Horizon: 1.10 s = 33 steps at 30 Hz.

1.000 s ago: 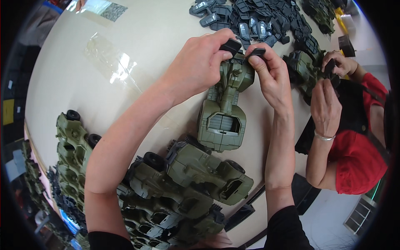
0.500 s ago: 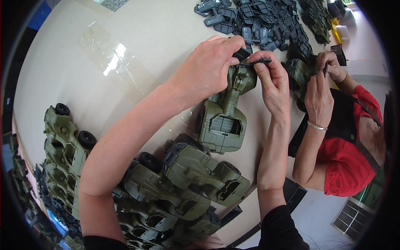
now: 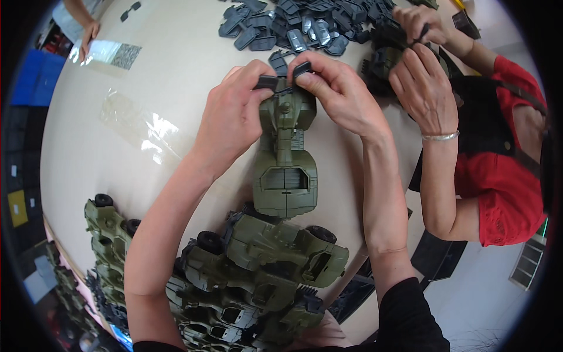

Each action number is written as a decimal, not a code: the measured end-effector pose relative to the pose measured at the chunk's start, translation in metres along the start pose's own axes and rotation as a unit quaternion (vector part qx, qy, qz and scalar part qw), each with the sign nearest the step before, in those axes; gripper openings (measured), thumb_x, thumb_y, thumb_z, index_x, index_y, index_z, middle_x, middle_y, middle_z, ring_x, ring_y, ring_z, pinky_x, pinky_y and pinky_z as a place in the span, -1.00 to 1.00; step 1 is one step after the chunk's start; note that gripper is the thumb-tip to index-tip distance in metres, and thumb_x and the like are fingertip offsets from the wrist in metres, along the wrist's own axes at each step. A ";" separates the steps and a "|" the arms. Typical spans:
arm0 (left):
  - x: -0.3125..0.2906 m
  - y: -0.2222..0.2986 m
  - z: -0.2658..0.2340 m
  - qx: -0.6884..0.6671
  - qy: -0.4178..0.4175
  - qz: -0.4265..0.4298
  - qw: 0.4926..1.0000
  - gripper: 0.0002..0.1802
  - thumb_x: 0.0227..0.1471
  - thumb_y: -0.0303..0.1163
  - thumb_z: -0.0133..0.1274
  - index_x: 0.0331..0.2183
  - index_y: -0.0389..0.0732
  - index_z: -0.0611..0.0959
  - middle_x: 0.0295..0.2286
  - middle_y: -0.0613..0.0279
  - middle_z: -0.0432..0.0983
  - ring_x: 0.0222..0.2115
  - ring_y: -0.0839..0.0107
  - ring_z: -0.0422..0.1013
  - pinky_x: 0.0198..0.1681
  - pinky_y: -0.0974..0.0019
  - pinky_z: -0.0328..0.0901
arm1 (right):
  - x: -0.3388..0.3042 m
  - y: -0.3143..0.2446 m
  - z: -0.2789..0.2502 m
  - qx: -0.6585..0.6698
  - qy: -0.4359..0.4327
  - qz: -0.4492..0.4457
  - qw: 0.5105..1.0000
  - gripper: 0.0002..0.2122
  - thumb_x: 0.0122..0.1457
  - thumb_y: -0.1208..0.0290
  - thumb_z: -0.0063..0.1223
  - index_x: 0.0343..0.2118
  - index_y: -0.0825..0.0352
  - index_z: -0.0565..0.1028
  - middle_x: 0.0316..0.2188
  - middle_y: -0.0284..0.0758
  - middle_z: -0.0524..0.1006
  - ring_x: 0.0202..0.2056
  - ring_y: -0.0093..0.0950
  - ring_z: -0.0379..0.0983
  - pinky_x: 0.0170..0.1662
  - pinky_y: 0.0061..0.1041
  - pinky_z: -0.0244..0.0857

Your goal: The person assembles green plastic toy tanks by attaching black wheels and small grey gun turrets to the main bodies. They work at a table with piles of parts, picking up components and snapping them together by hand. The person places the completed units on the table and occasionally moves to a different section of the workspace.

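Note:
In the middle of the table stands an olive-green toy vehicle (image 3: 285,205), its long body pointing away from me. At its far end, my left hand (image 3: 231,114) pinches a small flat black plastic panel (image 3: 267,82) between thumb and fingers. Opposite it, my right hand (image 3: 346,97) grips a similar rounded black panel (image 3: 301,69), with the thumb pressed on its face. Both panels sit right against the vehicle's far end. Whether they are joined as one piece is hidden by my fingers.
A heap of dark plastic panels (image 3: 293,26) lies beyond my hands. Several green toy vehicles (image 3: 275,243) crowd the near side, with more (image 3: 108,240) at left. Clear tape (image 3: 138,126) sticks to the table. A co-worker's hands (image 3: 423,82) work at right; another person's hand (image 3: 89,36) is far left.
The view has shifted, and the vehicle now points straighter away from me. My hands still hold the black panels at its far end; the right one has its panel turned more upright.

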<state>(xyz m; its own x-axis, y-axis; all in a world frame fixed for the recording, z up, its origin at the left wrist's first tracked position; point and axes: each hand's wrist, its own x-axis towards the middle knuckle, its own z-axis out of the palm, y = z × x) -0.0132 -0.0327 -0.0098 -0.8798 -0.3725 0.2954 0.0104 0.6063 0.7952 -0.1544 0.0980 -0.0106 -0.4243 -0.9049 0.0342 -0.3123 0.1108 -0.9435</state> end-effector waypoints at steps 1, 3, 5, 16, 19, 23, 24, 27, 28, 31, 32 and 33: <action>-0.001 -0.001 0.000 0.006 -0.003 -0.013 1.000 -0.85 0.01 -0.66 -0.17 -0.33 -0.27 0.44 -0.54 0.27 0.39 -0.54 0.59 0.24 -0.46 0.53 0.18 | 0.000 0.001 0.001 0.006 -0.002 -0.007 1.000 -0.91 0.18 0.48 -0.11 -0.31 0.35 0.41 -0.49 -0.54 0.34 -0.43 -0.74 0.17 -0.36 -0.73 0.10; 0.000 0.000 0.000 0.008 -0.004 -0.013 1.000 -0.86 0.04 -0.65 -0.18 -0.33 -0.28 0.44 -0.55 0.33 0.39 -0.52 0.64 0.22 -0.46 0.56 0.17 | 0.003 0.004 0.000 0.013 -0.003 -0.024 1.000 -0.89 0.18 0.47 -0.11 -0.29 0.36 0.42 -0.50 -0.54 0.35 -0.44 -0.74 0.18 -0.37 -0.73 0.11; 0.001 0.001 0.002 0.009 -0.009 -0.016 1.000 -0.87 0.06 -0.63 -0.19 -0.33 -0.27 0.44 -0.54 0.36 0.38 -0.51 0.67 0.21 -0.44 0.59 0.16 | 0.004 0.006 -0.003 0.012 -0.002 -0.022 1.000 -0.88 0.18 0.47 -0.10 -0.28 0.38 0.42 -0.50 -0.54 0.36 -0.44 -0.74 0.19 -0.37 -0.73 0.12; 0.000 0.005 0.001 0.009 -0.032 -0.064 0.997 -0.91 0.11 -0.59 -0.20 -0.33 -0.28 0.42 -0.42 0.33 0.39 -0.39 0.64 0.25 -0.25 0.58 0.17 | 0.010 0.019 0.004 0.046 0.024 -0.087 0.995 -0.83 0.13 0.41 -0.08 -0.31 0.41 0.42 -0.62 -0.22 0.35 -0.54 -0.44 0.21 -0.41 -0.46 0.16; -0.001 0.003 0.003 0.019 -0.034 -0.049 0.998 -0.90 0.11 -0.60 -0.19 -0.32 -0.28 0.42 -0.42 0.33 0.39 -0.39 0.64 0.26 -0.25 0.58 0.17 | 0.009 0.023 -0.003 0.091 -0.050 -0.075 0.992 -0.83 0.16 0.43 -0.08 -0.25 0.41 0.42 -0.53 -0.44 0.36 -0.46 -0.65 0.21 -0.38 -0.63 0.15; -0.005 0.002 0.003 0.011 -0.014 -0.062 0.998 -0.91 0.11 -0.59 -0.18 -0.32 -0.27 0.43 -0.43 0.34 0.39 -0.38 0.64 0.26 -0.25 0.59 0.17 | 0.000 0.009 0.001 -0.005 0.011 -0.095 0.995 -0.87 0.16 0.45 -0.07 -0.29 0.40 0.42 -0.53 -0.53 0.39 -0.46 -0.76 0.20 -0.39 -0.69 0.16; -0.005 0.003 0.003 0.009 -0.009 -0.060 0.998 -0.92 0.11 -0.58 -0.17 -0.32 -0.27 0.43 -0.43 0.34 0.39 -0.38 0.64 0.26 -0.25 0.59 0.16 | -0.003 0.009 0.006 0.027 0.052 -0.088 0.994 -0.87 0.12 0.47 -0.05 -0.32 0.40 0.43 -0.55 -0.41 0.40 -0.50 -0.61 0.23 -0.41 -0.61 0.16; -0.004 0.009 0.006 -0.002 -0.004 -0.085 0.996 -0.94 0.11 -0.54 -0.13 -0.32 -0.27 0.43 -0.43 0.35 0.38 -0.39 0.64 0.26 -0.26 0.59 0.16 | -0.011 0.019 0.027 0.071 0.190 -0.089 0.975 -0.89 0.02 0.51 -0.01 -0.40 0.41 0.46 -0.57 -0.16 0.42 -0.56 -0.29 0.32 -0.46 -0.43 0.20; -0.004 0.010 0.006 -0.004 -0.005 -0.100 0.995 -0.94 0.11 -0.52 -0.12 -0.32 -0.27 0.43 -0.43 0.36 0.38 -0.39 0.64 0.25 -0.26 0.59 0.16 | -0.014 0.018 0.034 0.052 0.248 -0.103 0.962 -0.90 0.00 0.52 0.00 -0.41 0.42 0.47 -0.56 -0.15 0.43 -0.55 -0.27 0.34 -0.45 -0.42 0.22; -0.006 0.007 0.012 -0.042 0.027 -0.094 0.994 -0.92 0.11 -0.48 -0.08 -0.32 -0.27 0.45 -0.42 0.38 0.38 -0.38 0.64 0.25 -0.26 0.58 0.17 | -0.017 0.016 0.058 0.040 0.368 -0.125 0.920 -0.90 -0.03 0.57 0.03 -0.41 0.41 0.50 -0.55 -0.16 0.46 -0.51 -0.27 0.41 -0.41 -0.41 0.27; -0.007 0.006 0.013 -0.055 0.030 -0.093 0.994 -0.92 0.11 -0.48 -0.07 -0.31 -0.27 0.45 -0.42 0.37 0.39 -0.38 0.64 0.26 -0.26 0.58 0.17 | -0.019 0.015 0.063 0.043 0.399 -0.129 0.907 -0.89 -0.04 0.58 0.04 -0.41 0.41 0.51 -0.55 -0.17 0.47 -0.49 -0.28 0.43 -0.40 -0.41 0.28; -0.008 0.005 0.014 -0.067 0.036 -0.092 0.993 -0.92 0.11 -0.48 -0.06 -0.31 -0.26 0.45 -0.42 0.37 0.39 -0.37 0.64 0.26 -0.26 0.57 0.17 | -0.022 0.011 0.065 0.048 0.403 -0.124 0.905 -0.89 -0.06 0.59 0.08 -0.41 0.38 0.54 -0.53 -0.21 0.49 -0.46 -0.32 0.44 -0.37 -0.41 0.30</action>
<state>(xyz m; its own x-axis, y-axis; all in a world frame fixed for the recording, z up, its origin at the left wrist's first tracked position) -0.0126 -0.0168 -0.0151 -0.8370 -0.5194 0.1724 -0.0793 0.4268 0.9009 -0.0938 0.0926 -0.0434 -0.8457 -0.2987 0.4422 -0.4243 -0.1262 -0.8967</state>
